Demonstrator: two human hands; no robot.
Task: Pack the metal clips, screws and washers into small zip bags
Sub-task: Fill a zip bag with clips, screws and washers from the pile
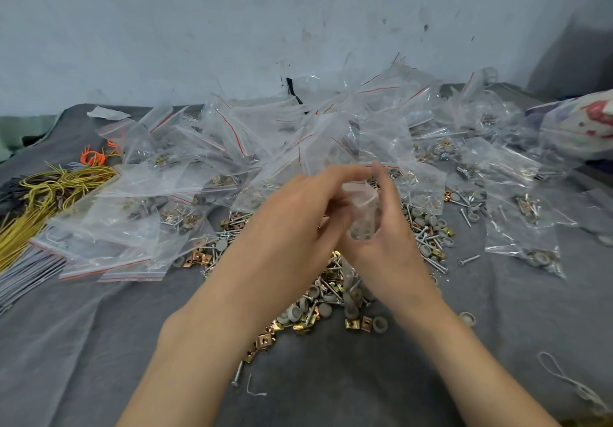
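- a big pile of loose parts (331, 294) lies in the middle of a grey cloth (99, 343).
- in the pile are gold metal clips (265, 340), round grey washers (379, 323) and thin silver screws (431, 260), all mixed up.
- both hands are up in the air just above the pile, close together.
- between them is one small zip bag (361, 207), clear and standing up tall.
- the left hand (298, 224) has its fingers bent over and pinches the top of the small zip bag.
- the right hand (388, 237) is curled round the side of the small zip bag and holds it from below, with one finger sticking up.
- the bag seems to have some small parts in the bottom, but it is blurry there, so it is hard to be sure.
- behind the pile is a big heap of filled bags (232, 161), clear with red lines at the top.
- more filled bags lie to the right of the pile.
- to the left of the pile is a flat stack of bags (109, 270).
- far to the left of the pile are yellow cords (49, 191) and a few orange bands (94, 156).
- one screw (238, 375) lies alone just in front of the pile.
- a white loop of string (560, 377) lies in front of the pile, off to the right.
- a pale wall (199, 28) with dark spots stands far behind the pile.
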